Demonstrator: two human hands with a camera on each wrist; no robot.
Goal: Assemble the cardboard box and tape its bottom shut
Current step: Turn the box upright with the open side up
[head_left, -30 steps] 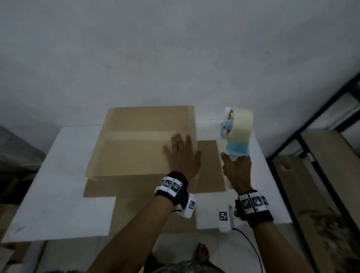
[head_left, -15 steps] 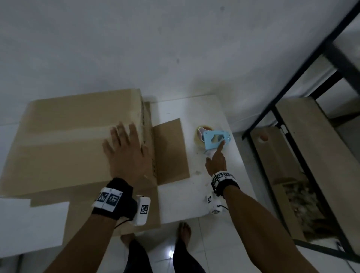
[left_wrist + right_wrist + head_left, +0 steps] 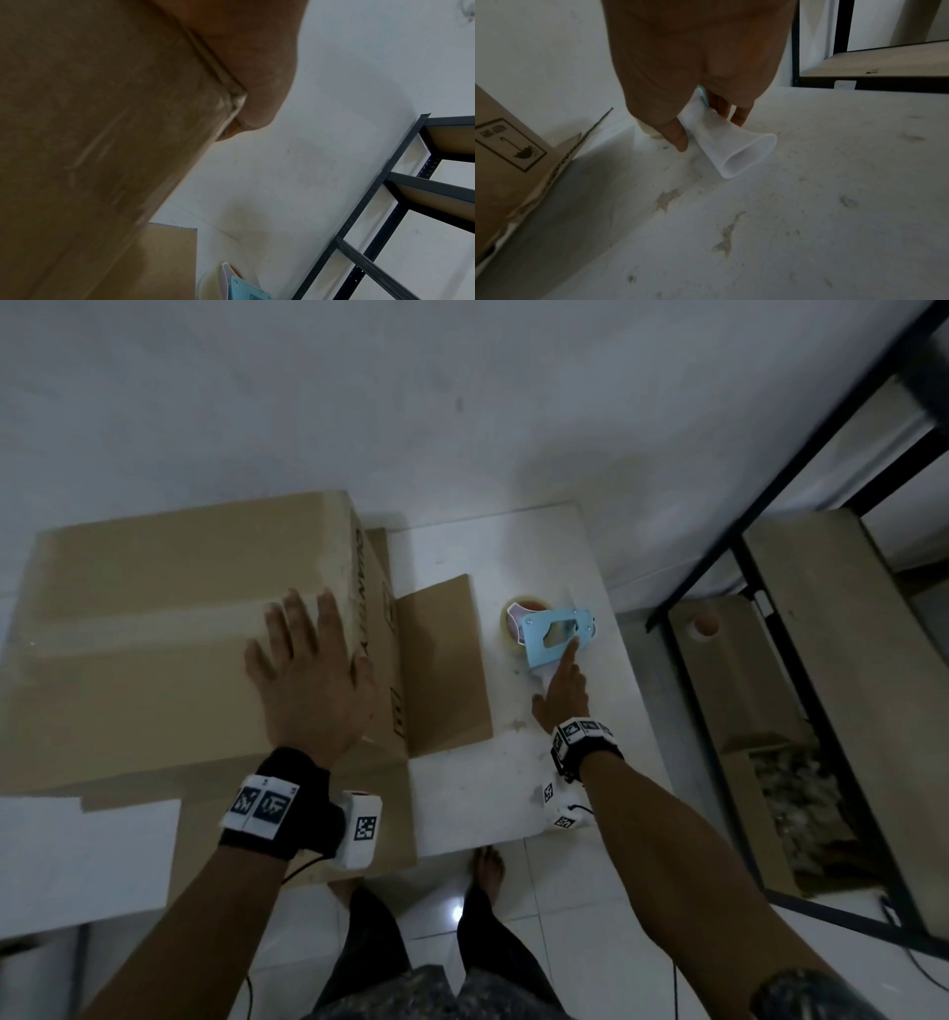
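Observation:
The brown cardboard box (image 3: 154,618) stands on the white table (image 3: 513,546), its closed top face showing a pale taped seam. My left hand (image 3: 308,670) lies flat on that face near its right edge, fingers spread; in the left wrist view the palm (image 3: 257,60) presses the cardboard (image 3: 90,142). An open flap (image 3: 441,670) lies on the table to the box's right. Beyond it the blue tape dispenser (image 3: 557,634) lies on its side. My right hand (image 3: 562,680) has its index finger on the blue plate, with thumb and fingers pinching the white handle (image 3: 731,146).
A black metal shelf rack (image 3: 770,557) with wooden boards stands close to the table's right side. A white sheet (image 3: 87,855) lies at the table's front left. My bare feet are on the tiled floor (image 3: 513,942) below the front edge.
A second ago my right hand held the dispenser upright in the air; it now lies on the table right of the flap. The left hand stays flat on the box.

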